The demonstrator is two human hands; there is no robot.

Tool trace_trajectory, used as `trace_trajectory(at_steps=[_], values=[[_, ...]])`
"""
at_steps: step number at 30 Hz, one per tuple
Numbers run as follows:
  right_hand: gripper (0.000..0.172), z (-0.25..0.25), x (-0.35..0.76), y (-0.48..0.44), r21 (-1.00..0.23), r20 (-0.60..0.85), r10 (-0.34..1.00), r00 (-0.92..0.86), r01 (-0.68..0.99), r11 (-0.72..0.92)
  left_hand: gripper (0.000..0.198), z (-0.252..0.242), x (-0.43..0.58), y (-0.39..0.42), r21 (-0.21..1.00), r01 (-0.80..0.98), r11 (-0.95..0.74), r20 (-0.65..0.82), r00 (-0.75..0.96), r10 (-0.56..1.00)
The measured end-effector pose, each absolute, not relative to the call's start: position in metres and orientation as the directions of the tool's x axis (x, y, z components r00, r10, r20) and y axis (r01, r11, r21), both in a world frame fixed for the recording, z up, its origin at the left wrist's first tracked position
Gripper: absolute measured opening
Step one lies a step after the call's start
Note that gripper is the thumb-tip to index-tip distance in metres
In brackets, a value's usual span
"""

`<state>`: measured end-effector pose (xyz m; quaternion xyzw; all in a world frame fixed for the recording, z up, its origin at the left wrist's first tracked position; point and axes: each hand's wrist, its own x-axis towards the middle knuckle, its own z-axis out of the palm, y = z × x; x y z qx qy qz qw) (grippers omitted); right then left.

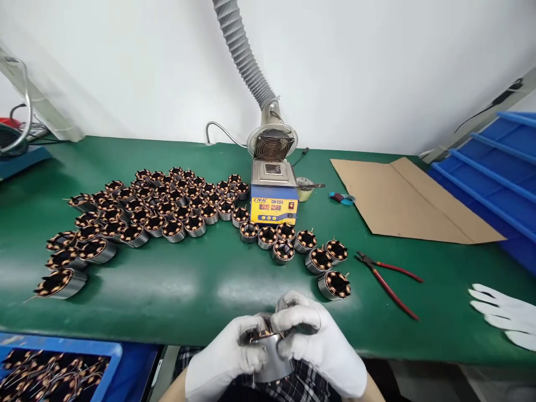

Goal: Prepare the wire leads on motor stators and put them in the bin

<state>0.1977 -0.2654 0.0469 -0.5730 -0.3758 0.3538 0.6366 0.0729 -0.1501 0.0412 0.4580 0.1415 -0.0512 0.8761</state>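
Observation:
Both of my hands wear white gloves and meet just in front of the table's near edge. Between them is a motor stator (274, 360), a silver metal ring with copper windings and black insulation at its top. My left hand (238, 349) grips its left side, thumb on the metal wall. My right hand (312, 340) closes round the upper right, its fingers bent over the top rim. Those fingers cover much of the windings. Beyond my right hand, the nearest stator (335, 285) stands on the green table.
Many stators (167, 209) crowd the table's left. A solder pot (274, 192) stands centrally under an exhaust hose (247, 56). Rightward lie red-handled pliers (387, 282), cardboard (414, 201), a spare glove (505, 315) and blue crates (498, 173). A blue bin (113, 360) holds more stators at lower left.

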Motion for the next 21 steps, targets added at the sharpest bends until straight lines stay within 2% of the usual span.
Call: trace_trajectory(at_steps=[4,7,10,13,15,17,19,21], values=[[0.008,0.038,0.191,-0.26,-0.989,0.097,0.798,0.595,-0.029,0.142,0.055,0.043,0.079,-0.151,0.869,0.219,0.443,-0.275,0.959,0.064],[0.02,0.033,0.187,-0.254,-0.96,-0.021,0.778,0.628,-0.231,0.161,0.05,0.05,0.085,-0.149,0.95,0.158,0.269,-0.196,0.973,0.119],[0.026,0.03,0.193,-0.251,-0.801,-0.185,0.746,0.64,-0.537,0.262,0.041,0.057,0.087,-0.144,0.974,0.171,0.149,-0.191,0.974,0.126],[0.025,0.025,0.2,-0.252,-0.667,-0.275,0.644,0.714,-0.624,0.407,0.02,0.059,0.088,-0.137,0.982,0.172,0.072,-0.181,0.97,0.16],[0.021,0.02,0.198,-0.253,-0.682,-0.305,0.648,0.698,-0.635,0.363,0.011,0.055,0.092,-0.133,0.984,0.18,-0.01,-0.173,0.958,0.231],[0.036,0.017,0.19,-0.253,-0.689,-0.332,0.75,0.573,-0.69,0.222,0.011,0.046,0.097,-0.129,0.961,0.236,-0.142,-0.187,0.938,0.292],[0.051,0.013,0.181,-0.25,-0.646,-0.348,0.846,0.405,-0.757,0.097,0.012,0.035,0.103,-0.126,0.92,0.306,-0.246,-0.219,0.92,0.325],[0.051,0.009,0.176,-0.247,-0.58,-0.351,0.882,0.313,-0.813,0.058,0.019,0.024,0.106,-0.126,0.879,0.349,-0.326,-0.213,0.897,0.386]])
